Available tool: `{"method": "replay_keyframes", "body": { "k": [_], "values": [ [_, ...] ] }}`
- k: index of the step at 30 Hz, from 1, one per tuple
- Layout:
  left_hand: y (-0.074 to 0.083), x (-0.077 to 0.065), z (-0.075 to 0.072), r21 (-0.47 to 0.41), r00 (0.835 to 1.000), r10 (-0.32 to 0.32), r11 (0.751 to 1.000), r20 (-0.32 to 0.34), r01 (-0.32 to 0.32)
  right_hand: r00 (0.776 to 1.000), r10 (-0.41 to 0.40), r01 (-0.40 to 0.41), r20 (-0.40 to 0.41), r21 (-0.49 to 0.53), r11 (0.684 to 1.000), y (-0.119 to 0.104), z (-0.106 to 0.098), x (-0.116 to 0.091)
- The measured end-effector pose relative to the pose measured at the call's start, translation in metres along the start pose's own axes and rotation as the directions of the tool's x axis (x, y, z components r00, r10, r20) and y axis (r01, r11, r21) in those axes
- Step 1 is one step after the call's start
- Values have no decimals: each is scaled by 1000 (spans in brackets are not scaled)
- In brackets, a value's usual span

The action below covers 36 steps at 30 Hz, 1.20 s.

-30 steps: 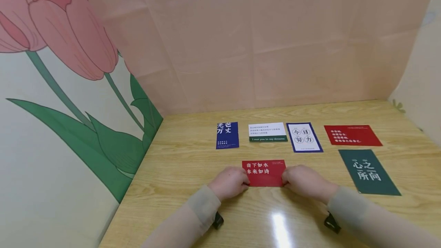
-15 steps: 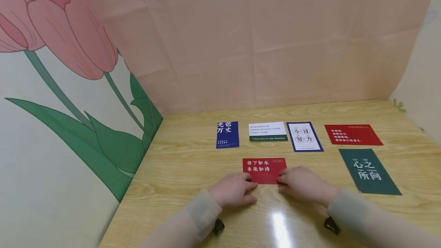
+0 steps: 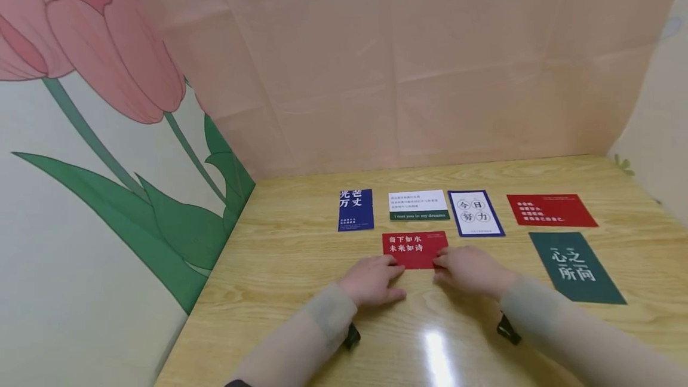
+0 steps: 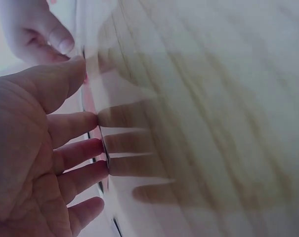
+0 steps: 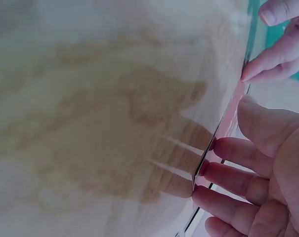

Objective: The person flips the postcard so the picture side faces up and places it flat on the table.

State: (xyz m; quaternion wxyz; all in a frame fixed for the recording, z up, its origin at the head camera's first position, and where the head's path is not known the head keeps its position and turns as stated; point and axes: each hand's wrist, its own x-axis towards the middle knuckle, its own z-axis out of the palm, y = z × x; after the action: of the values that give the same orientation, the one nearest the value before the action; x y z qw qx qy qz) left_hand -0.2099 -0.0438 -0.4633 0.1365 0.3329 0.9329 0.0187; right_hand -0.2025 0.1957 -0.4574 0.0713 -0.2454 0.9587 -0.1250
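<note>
A red card (image 3: 415, 242) with white characters lies flat on the wooden table in the head view. My left hand (image 3: 372, 281) touches its lower left corner with the fingertips, the thumb held apart. At the lower right corner, the fingers of my right hand (image 3: 472, 270) rest on the card. Both wrist views look low along the tabletop, where the card is only a thin edge. There, the fingers of the left hand (image 4: 35, 143) and the right hand (image 5: 263, 168) are fairly straight, with fingertips down on the card or table.
Behind the red card lie a blue card (image 3: 356, 211), a white-and-green card (image 3: 418, 203) and a blue-bordered white card (image 3: 475, 214). To the right are another red card (image 3: 552, 211) and a dark green card (image 3: 575, 267). A pink cloth (image 3: 403, 76) hangs behind the table.
The red card has slid away from the person and slightly right, nearer the back row, both hands moving with it. The left hand's fingers have gone from curled at its side to spread.
</note>
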Motion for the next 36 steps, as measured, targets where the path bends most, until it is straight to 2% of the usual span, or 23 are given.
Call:
{"method": "replay_keyframes", "body": {
  "k": [9,16,36],
  "values": [
    [-5,15,6,-9,1000,-12,1000,12,12,999,31,-31,30,10,999,11,1,8],
    [-7,19,7,-27,1000,-15,1000,7,15,997,62,-63,37,37,997,14,-1,10],
    [-7,14,4,-60,1000,-4,998,6,5,999,47,-47,4,1,999,14,2,12]
  ]
}}
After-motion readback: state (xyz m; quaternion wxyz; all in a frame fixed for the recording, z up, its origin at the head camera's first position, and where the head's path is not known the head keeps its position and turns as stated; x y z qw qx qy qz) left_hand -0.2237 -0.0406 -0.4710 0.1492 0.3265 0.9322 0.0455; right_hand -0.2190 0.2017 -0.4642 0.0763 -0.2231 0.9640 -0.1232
